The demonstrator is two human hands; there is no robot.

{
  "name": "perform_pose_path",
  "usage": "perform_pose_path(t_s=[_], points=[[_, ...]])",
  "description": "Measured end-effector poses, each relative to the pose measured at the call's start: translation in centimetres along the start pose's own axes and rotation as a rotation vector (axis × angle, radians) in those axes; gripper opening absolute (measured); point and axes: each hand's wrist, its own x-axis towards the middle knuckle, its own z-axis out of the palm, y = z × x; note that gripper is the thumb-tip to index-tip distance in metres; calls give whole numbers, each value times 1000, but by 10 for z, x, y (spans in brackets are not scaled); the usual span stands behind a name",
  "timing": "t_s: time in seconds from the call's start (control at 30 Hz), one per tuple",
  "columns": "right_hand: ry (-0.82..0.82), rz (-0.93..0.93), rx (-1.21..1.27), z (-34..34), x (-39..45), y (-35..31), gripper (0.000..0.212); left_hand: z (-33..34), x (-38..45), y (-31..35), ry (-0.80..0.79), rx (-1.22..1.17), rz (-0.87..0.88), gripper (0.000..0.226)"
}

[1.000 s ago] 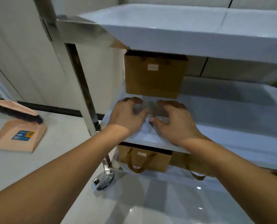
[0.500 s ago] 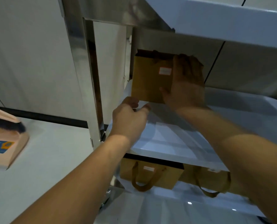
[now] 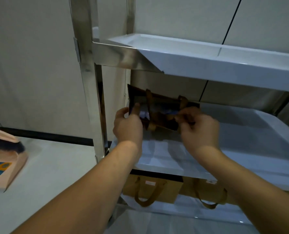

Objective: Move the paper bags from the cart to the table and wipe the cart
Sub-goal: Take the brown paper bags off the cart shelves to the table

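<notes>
While bag [image 3: 157, 112] sits tipped mouth-forward on cart's middle shelf [image 3: 241, 146], frame centre, I keep left hand [image 3: 128, 127] pinching its rim, right hand [image 3: 197, 127] fingers closed on opposite edge, ready to lift clear.

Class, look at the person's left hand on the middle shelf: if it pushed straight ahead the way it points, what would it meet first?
The left hand already touches the tilted brown paper bag, so the bag comes first; depth behind is unclear.
</notes>
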Motion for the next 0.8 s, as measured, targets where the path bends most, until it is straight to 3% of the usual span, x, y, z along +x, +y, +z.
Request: perform_pose_path(t_s=[0.07,0.17,0.33,0.57,0.7,0.8], points=[[-46,1,22,1,-10,0,16,-2,-3,-4,77,73,14,18],[-212,-80,-125,3,-19,2,28,-10,-5,-16,131,163,7,34],[-396,-280,-385,8,-22,-5,44,-19,-11,-21,113,301,38,33],[-594,-186,-412,26,-10,-10,24,-27,-24,-23,81,458,122,31],[-552,-117,-389,22,-15,-7,15,-28,-34,-21,108,464,94,32],[-621,-28,-404,5,-34,-11,12,-24,-59,-17,166,448,52,31]])
